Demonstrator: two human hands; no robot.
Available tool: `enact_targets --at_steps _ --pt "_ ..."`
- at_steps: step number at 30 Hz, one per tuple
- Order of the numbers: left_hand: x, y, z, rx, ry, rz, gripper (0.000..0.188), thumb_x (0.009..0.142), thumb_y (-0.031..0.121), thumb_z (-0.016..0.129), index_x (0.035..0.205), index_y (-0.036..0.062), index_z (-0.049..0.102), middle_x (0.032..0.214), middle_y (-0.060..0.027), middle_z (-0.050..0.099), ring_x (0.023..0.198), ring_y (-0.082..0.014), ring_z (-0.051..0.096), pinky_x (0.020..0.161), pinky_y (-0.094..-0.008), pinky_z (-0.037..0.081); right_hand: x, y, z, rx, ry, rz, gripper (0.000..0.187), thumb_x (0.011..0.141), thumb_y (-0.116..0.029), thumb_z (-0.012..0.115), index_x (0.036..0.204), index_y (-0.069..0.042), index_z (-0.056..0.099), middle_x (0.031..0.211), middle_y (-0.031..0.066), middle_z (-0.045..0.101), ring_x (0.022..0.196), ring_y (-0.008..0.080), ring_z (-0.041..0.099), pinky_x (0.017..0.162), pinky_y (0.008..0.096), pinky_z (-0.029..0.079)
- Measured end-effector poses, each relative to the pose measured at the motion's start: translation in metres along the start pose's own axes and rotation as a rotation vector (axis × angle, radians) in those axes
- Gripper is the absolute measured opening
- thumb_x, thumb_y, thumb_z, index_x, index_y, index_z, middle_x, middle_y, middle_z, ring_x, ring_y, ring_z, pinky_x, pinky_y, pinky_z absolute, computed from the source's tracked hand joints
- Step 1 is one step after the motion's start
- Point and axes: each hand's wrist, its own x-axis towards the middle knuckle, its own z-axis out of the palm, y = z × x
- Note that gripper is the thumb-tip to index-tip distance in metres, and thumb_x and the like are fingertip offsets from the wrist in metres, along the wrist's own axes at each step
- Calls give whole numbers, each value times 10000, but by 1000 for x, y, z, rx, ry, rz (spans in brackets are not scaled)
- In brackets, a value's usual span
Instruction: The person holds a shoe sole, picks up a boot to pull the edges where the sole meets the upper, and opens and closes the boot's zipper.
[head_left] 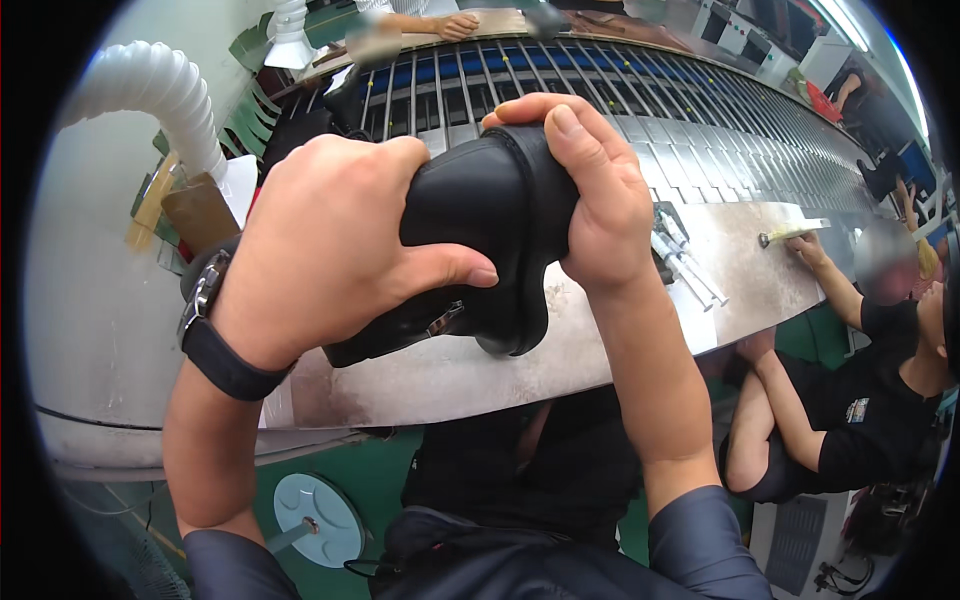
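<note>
Above the worktable I hold a black leather boot (455, 200) with both hands, its sole turned to the right and its heel end down. My left hand (335, 225) wraps over the upper, thumb lying along its side; a watch is on that wrist. From the right, my right hand (605, 195) is closed round the toe end and the sole edge, its thumb at the top. A small shiny metal fitting (447, 318) shows on the boot's lower side. The left fingers' far ends are hidden behind the boot.
A roller conveyor (560, 75) runs behind the worktable (560, 345). Syringes (688, 262) lie on the table to the right. A white flexible duct (170, 90) hangs at left. A co-worker (850, 390) sits at right, holding a brush-like tool (795, 232). A round stool (318, 520) stands below.
</note>
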Motion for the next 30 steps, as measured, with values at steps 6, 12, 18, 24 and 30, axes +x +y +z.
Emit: enact_targets --at_steps 6,12,18,24,30 --pt "7 -5 4 -28 12 0 675 675 496 1008 921 -53 701 737 -233 662 721 -432 687 669 -443 552 7 5 1 158 16 33 288 1127 -250 615 1198 3 732 1082 39 738 979 80 664 893 247 550" --pt "4 0 -1 -62 38 -1 686 678 492 1005 925 -69 696 734 -239 647 690 -414 654 677 -436 544 7 0 9 -307 113 -115 233 1057 -200 648 1071 12 743 970 54 743 908 116 649 841 296 534" --pt "25 -43 -10 -467 -521 -154 673 809 510 945 912 -97 674 699 -115 593 701 -129 611 645 -360 522 0 -20 36 -353 213 297 296 1092 -276 635 1124 -8 757 1005 51 737 891 108 665 831 266 537" --pt "-16 -42 93 -168 -72 -185 525 1068 517 651 974 8 741 814 -239 707 806 -461 689 717 -501 535 -39 45 17 -213 365 499 450 1099 -419 676 1185 22 700 1036 49 710 908 91 622 802 264 523" --pt "-22 -40 116 -118 115 -239 603 1071 577 624 893 17 761 721 -219 684 724 -434 693 671 -504 527 -38 56 6 -320 193 369 510 1091 -450 712 1259 30 673 950 28 735 819 53 660 718 212 546"
